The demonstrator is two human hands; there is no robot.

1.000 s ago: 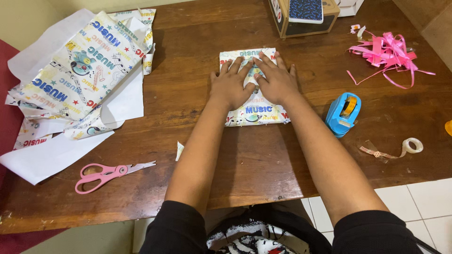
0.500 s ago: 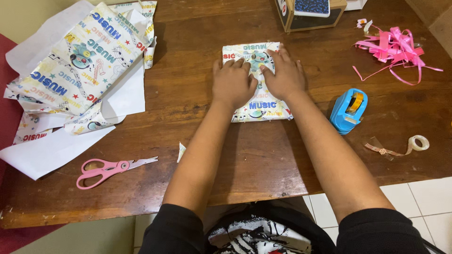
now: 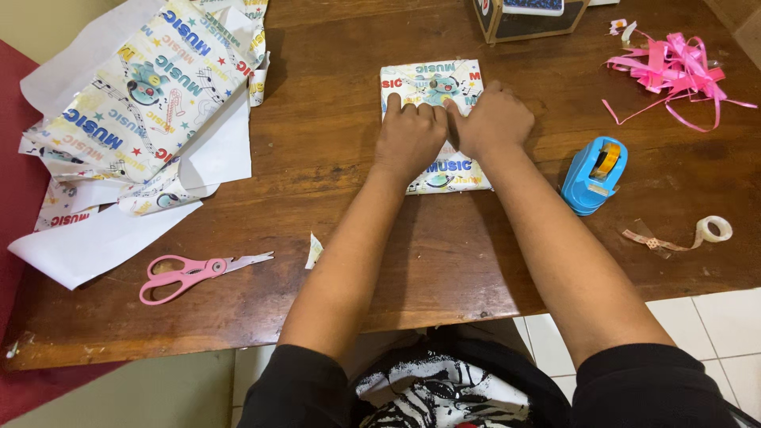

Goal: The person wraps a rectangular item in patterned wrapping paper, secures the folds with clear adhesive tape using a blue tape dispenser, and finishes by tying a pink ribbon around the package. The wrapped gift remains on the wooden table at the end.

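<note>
Already mostly wrapped: a flat parcel in printed gift paper, mid-table on the wooden table, pinned under both hands. Left hand and right hand side by side, fingers curled, pressing down a fold at the middle, gripping nothing else. Seam apparently not yet taped; blue tape dispenser untouched just right. Pink scissors near left, leftover paper sheets far left, pink ribbon scraps far right.
</note>
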